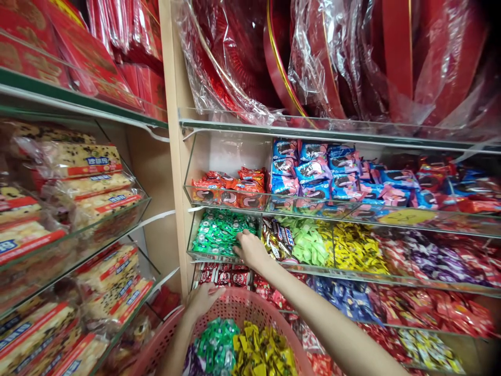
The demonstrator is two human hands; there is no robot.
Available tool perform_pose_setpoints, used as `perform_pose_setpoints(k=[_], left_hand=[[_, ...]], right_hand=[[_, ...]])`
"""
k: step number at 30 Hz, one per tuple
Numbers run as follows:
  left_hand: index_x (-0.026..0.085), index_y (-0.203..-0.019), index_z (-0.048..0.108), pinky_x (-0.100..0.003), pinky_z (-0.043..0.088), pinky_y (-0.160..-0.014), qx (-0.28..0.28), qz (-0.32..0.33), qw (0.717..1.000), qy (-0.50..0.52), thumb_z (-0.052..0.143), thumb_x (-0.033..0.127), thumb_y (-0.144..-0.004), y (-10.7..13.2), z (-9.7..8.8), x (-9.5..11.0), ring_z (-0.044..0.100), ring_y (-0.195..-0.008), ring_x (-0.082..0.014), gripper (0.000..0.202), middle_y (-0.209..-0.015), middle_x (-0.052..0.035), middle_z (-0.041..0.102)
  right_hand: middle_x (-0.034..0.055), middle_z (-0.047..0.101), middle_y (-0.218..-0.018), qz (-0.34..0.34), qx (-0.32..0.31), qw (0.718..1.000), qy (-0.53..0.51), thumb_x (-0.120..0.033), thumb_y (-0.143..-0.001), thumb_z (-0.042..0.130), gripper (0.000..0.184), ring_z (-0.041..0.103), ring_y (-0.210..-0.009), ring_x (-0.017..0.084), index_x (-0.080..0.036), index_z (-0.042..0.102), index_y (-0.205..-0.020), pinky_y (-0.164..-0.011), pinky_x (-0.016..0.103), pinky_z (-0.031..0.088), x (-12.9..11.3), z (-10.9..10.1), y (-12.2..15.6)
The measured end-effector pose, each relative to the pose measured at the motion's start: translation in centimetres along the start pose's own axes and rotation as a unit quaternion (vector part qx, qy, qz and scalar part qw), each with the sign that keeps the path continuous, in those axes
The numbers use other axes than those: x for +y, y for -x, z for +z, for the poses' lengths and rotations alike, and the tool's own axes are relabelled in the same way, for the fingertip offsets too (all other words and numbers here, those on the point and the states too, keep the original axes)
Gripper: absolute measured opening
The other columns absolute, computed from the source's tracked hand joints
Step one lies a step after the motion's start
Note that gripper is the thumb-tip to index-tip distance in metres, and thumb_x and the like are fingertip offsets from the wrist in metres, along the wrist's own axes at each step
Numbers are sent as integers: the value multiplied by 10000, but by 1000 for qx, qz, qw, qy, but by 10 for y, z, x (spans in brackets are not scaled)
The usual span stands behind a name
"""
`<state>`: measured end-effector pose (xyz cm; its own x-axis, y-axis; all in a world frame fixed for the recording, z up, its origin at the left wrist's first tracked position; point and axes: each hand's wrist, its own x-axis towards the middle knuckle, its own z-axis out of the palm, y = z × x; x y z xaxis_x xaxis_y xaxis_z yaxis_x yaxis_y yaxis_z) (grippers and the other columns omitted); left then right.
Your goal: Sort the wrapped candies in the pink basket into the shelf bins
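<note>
My right hand (252, 249) reaches into a transparent shelf bin and rests its fingers on a heap of green wrapped candies (221, 232). Whether those fingers grip any candy is hidden. My left hand (201, 303) curls over the rim of a pink plastic basket (250, 304) held just below the shelf. Inside the basket lie green wrapped candies (217, 344) and yellow wrapped candies (262, 351), with a few purple-wrapped pieces (188, 361) at the left side.
Beside the green heap, bins hold foil-wrapped sweets (277, 239), pale green candies (307, 241) and yellow candies (356, 248). Blue biscuit packets (313, 172) fill the shelf above, under red plastic-wrapped goods (321, 57). Packaged bars (78, 167) line the shelves at left.
</note>
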<state>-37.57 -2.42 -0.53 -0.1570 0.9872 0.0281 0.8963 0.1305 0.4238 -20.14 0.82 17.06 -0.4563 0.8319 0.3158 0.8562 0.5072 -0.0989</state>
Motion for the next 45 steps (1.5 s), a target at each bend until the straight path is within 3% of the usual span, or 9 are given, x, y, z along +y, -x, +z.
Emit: perform_pose_setpoints(k=[7, 12, 15, 18, 22, 24, 35, 38, 45], left_hand=[[196, -643, 556, -194, 218, -516, 2, 16, 1000, 0, 367, 663, -763, 0, -1, 0, 521, -601, -112, 517, -614, 24, 584], [200, -654, 571, -195, 223, -526, -2, 6, 1000, 2, 355, 665, -768, 0, -1, 0, 551, -623, -127, 525, -631, 11, 601], [200, -664, 577, -197, 226, -527, -5, 4, 1000, 3, 349, 683, -760, 0, -1, 0, 561, -636, -135, 542, -649, 3, 615], [197, -673, 580, -201, 228, -525, -4, 11, 1000, 1, 343, 695, -755, 0, -2, 0, 553, -630, -134, 557, -656, -2, 620], [192, -653, 573, -202, 225, -527, -5, 14, 1000, -6, 360, 689, -750, 1, -4, 3, 535, -612, -127, 550, -633, 1, 607], [191, -645, 571, -202, 223, -530, -5, 17, 1000, -11, 359, 682, -756, 1, -4, 3, 536, -612, -127, 546, -623, 3, 605], [211, -738, 637, -204, 245, -538, -9, 4, 1000, 11, 363, 692, -750, 1, 1, 1, 592, -685, -155, 554, -702, -12, 657], [222, -767, 648, -206, 244, -534, -5, 6, 1000, 17, 359, 701, -745, 2, 1, 1, 588, -672, -149, 559, -721, -8, 662], [215, -746, 650, -207, 264, -546, -15, 6, 1000, 23, 363, 707, -736, -1, 2, -1, 582, -677, -150, 569, -718, -7, 662]], right_hand=[[126, 624, -963, 15, -28, 999, 39, -157, -842, 450, 184, 618, -898, 229, -138, 619, -913, -710, 282, 436, -5, 4, -6], [122, 603, -930, 7, 39, 999, 0, -106, -870, 375, 237, 611, -837, 200, -150, 603, -915, -692, 274, 418, 2, 1, -6], [83, 600, -866, -13, 118, 985, -125, -168, -874, 414, 197, 593, -781, 164, -164, 607, -837, -690, 258, 409, 7, -2, 1], [21, 593, -677, 6, 147, 920, -363, -260, -832, 494, 179, 558, -631, 126, -163, 601, -724, -594, 232, 413, 9, -1, 10], [-32, 560, -518, 96, 39, 758, -644, -389, -707, 634, 249, 483, -442, 70, -142, 601, -700, -435, 183, 376, 8, 6, 23], [-31, 580, -525, 122, 7, 706, -697, -389, -634, 701, 283, 490, -435, 50, -128, 609, -695, -429, 159, 380, 8, 9, 30], [7, 650, -673, 190, -73, 550, -810, -324, -565, 784, 325, 660, -671, 118, -141, 581, -741, -650, 203, 520, -4, 46, 72], [4, 644, -715, 160, -48, 566, -807, -334, -585, 773, 315, 658, -752, 140, -146, 595, -765, -756, 261, 513, -6, 52, 79], [36, 647, -839, 84, 47, 703, -704, -392, -650, 713, 274, 587, -714, 127, -169, 589, -747, -675, 253, 480, -6, 52, 84]])
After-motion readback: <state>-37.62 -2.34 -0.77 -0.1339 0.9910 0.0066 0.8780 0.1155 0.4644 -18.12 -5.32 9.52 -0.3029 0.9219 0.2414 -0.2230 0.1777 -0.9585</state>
